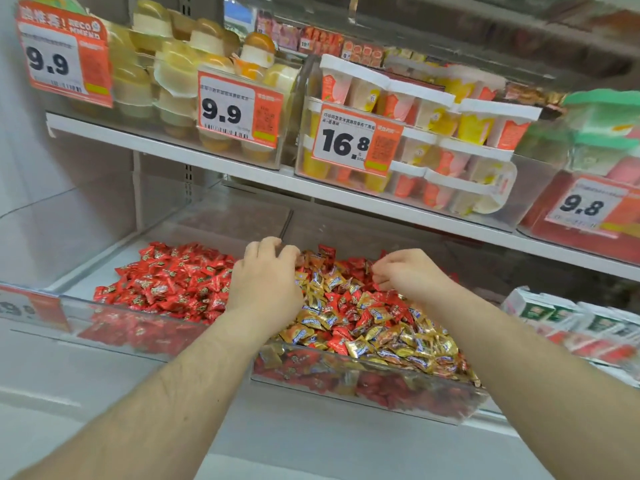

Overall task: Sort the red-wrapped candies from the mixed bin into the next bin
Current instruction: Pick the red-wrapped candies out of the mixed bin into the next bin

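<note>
- Shop shelving fills the view: jelly cups [180,64] and pudding tubs [433,133] sit behind orange price tags [239,109] on the upper shelf [207,161], with clear plastic bins on the shelf below.
- The mixed bin [363,386] lies to the right, holding gold-wrapped candies [408,344] with red-wrapped candies [341,342] scattered among them; the next bin [138,330], just to its left, holds only red ones.
- Both hands are over the far part of the mixed bin. The left hand [266,275] sits by the divider between the bins, so it is the nearer one to the next bin.
- Its fingers are curled down at the pile's back edge; whether they hold a candy cannot be told.
- The right hand [405,271] has its fingers bent close together over red wrappers; a pinch looks likely, but the tips are hidden.
- Reds lie directly under and in front of both hands.
</note>
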`<state>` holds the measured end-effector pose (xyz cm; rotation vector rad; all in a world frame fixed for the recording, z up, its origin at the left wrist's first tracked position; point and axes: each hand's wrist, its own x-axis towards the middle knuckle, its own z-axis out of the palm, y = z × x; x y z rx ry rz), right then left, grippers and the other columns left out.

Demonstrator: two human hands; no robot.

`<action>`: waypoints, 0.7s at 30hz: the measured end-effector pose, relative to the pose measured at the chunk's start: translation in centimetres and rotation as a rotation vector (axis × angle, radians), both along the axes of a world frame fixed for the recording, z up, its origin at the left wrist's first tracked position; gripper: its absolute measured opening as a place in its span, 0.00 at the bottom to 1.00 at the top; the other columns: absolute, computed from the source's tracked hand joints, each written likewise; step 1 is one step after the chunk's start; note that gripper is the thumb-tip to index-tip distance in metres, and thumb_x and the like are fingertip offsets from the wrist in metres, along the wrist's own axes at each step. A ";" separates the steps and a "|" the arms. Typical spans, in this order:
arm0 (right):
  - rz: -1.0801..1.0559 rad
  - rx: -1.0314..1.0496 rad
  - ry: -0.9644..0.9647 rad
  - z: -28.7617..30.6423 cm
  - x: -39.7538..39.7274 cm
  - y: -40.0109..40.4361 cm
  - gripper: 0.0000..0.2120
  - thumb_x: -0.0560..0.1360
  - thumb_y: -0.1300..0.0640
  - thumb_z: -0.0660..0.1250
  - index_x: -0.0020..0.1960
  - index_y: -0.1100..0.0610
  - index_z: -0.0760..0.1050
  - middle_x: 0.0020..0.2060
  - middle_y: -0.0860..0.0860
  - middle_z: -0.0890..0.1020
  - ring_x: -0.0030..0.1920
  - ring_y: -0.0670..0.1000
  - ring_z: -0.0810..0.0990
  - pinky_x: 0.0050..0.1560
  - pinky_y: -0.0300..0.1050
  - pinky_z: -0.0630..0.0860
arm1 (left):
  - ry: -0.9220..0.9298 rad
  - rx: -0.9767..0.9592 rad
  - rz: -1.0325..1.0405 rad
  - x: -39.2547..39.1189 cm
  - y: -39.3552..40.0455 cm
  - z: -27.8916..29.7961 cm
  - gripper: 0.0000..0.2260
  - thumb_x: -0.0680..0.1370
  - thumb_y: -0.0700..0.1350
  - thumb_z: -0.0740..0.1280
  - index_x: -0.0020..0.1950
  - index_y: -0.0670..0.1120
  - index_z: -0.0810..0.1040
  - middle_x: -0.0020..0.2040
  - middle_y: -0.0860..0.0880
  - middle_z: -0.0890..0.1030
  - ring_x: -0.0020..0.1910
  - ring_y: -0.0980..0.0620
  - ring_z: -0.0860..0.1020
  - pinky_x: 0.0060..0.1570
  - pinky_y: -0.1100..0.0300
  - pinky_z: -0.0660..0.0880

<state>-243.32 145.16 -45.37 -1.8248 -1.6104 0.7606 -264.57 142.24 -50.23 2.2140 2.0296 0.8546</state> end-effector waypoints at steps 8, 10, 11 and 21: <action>0.280 -0.128 -0.587 -1.7 -3.3 8.1 0.19 0.84 0.54 0.55 0.71 0.59 0.71 0.69 0.56 0.73 0.67 0.56 0.72 0.62 0.44 0.67 | 0.036 -0.018 0.055 0.4 -0.3 -1.1 0.26 0.73 0.37 0.65 0.69 0.52 0.69 0.76 0.48 0.57 0.66 0.46 0.68 0.49 0.55 0.72; 0.305 -0.235 -0.581 -2.8 -3.9 9.6 0.20 0.85 0.53 0.51 0.73 0.59 0.68 0.73 0.57 0.69 0.71 0.56 0.68 0.69 0.46 0.63 | 0.021 -0.009 0.055 0.4 -0.3 -1.3 0.24 0.73 0.37 0.64 0.68 0.52 0.69 0.76 0.49 0.57 0.65 0.47 0.69 0.47 0.57 0.70; 0.302 -0.277 -0.542 -3.2 -4.2 10.2 0.21 0.85 0.52 0.50 0.74 0.59 0.66 0.74 0.58 0.67 0.73 0.56 0.66 0.71 0.48 0.61 | 0.009 -0.001 0.055 0.4 -0.3 -1.5 0.23 0.73 0.38 0.64 0.67 0.53 0.70 0.76 0.50 0.57 0.65 0.48 0.69 0.46 0.57 0.69; 0.374 -0.520 -0.290 -3.8 -6.3 10.2 0.22 0.82 0.44 0.54 0.61 0.57 0.80 0.52 0.53 0.85 0.53 0.52 0.83 0.56 0.45 0.74 | 0.000 0.019 0.055 0.2 -0.2 -1.7 0.21 0.73 0.39 0.64 0.65 0.53 0.71 0.76 0.52 0.56 0.66 0.49 0.68 0.45 0.59 0.63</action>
